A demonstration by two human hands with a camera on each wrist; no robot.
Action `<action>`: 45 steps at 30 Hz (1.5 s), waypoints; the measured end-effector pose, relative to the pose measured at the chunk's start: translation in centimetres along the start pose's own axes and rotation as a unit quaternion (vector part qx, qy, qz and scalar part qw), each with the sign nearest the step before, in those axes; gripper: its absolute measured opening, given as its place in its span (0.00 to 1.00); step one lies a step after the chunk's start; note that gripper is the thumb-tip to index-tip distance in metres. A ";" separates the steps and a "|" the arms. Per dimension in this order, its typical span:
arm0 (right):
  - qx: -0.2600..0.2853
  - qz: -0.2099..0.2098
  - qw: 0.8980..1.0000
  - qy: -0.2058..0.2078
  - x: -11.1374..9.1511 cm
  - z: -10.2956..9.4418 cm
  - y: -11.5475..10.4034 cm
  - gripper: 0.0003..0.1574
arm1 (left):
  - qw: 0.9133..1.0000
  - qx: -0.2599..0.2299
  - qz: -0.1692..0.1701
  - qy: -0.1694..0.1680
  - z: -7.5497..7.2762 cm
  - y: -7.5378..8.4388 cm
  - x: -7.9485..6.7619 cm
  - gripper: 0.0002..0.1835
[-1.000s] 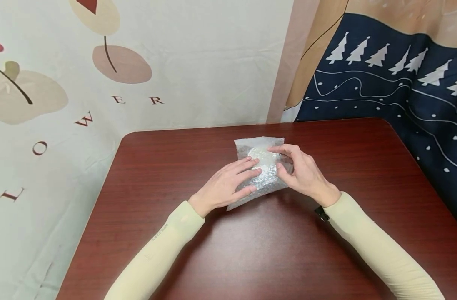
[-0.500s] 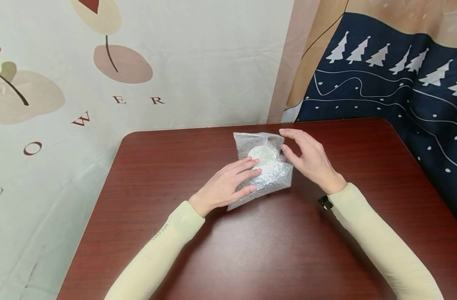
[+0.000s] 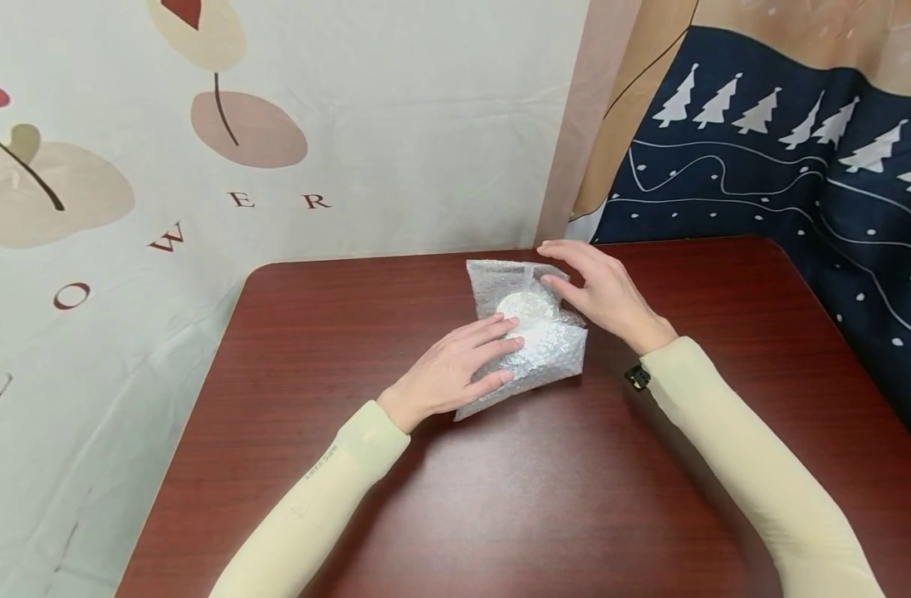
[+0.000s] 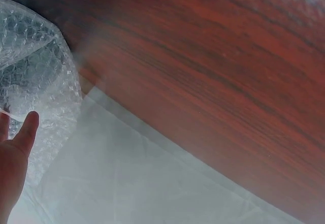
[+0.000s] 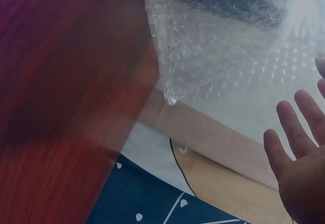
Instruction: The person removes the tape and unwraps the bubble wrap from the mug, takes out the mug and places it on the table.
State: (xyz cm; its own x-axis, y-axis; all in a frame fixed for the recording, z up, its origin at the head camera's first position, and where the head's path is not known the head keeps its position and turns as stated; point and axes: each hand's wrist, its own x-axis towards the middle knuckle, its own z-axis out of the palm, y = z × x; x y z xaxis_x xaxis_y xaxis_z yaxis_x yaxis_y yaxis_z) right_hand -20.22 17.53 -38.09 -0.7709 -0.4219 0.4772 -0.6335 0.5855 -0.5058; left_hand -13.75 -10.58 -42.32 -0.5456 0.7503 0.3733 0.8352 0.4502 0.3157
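Note:
A bubble-wrap bag (image 3: 492, 282) lies near the far edge of the table, with a pale round item (image 3: 526, 306) showing through the wrap. My left hand (image 3: 448, 365) rests flat across the left side of the bag, fingers spread. At the bag's far right corner is my right hand (image 3: 608, 286), thumb and fingers apart, overlapping the corner in the head view. Bubble wrap (image 4: 56, 92) fills the left side of the left wrist view, beside a bit of the left hand (image 4: 12, 165). In the right wrist view, the right hand's fingers (image 5: 292, 127) look extended near the wrap (image 5: 208, 51).
A dark red wood-grain table (image 3: 575, 498) extends all around the bag. A pale printed cloth (image 3: 425, 124) hangs behind its far edge. A navy cloth with white trees (image 3: 761, 174) hangs at the right. A small black device (image 3: 638, 378) sits at my right wrist.
My right hand has come off the bag's right side and moved to its far corner. The bag's right edge now shows uncovered. My left hand has stayed in place.

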 end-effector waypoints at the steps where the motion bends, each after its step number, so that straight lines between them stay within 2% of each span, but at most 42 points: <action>1: 0.005 0.003 1.000 -0.004 0.2 0.1 0.1 0.29 | 1.000 0.001 0.000 0.000 0.0 0.0 0.0 0.25; 5: 0.018 0.016 1.000 -0.013 1.1 0.2 0.2 0.24 | 1.000 0.002 0.002 0.000 0.0 0.0 0.0 0.24; 10: 0.030 0.017 0.999 -0.004 2.1 0.3 0.3 0.15 | 1.000 0.001 0.001 -0.003 -0.1 0.0 0.0 0.25; 14: 0.036 0.022 0.999 0.001 2.7 0.4 0.5 0.12 | 1.000 0.002 0.002 -0.002 -0.1 -0.1 0.0 0.25; 23: 0.034 0.060 0.998 0.009 4.1 0.8 1.3 0.11 | 1.000 0.004 0.001 -0.004 0.1 -0.3 0.0 0.25; 33: 0.058 0.100 0.993 0.002 4.9 1.4 2.3 0.14 | 1.000 -0.003 -0.005 -0.007 0.0 0.0 -0.1 0.25; 45: 0.074 0.147 0.985 -0.054 4.6 1.8 3.2 0.20 | 1.000 -0.004 -0.009 -0.012 0.1 0.0 -0.1 0.25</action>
State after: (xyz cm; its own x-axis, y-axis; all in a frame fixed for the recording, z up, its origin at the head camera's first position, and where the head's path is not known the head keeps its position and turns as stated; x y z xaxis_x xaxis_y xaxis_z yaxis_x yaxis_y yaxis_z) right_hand -25.94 16.19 -38.81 -0.9200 -0.3247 0.2194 -0.3783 0.5900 -0.7133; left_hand -13.67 -10.61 -42.39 -0.5593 0.7533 0.3460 0.8241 0.4603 0.3301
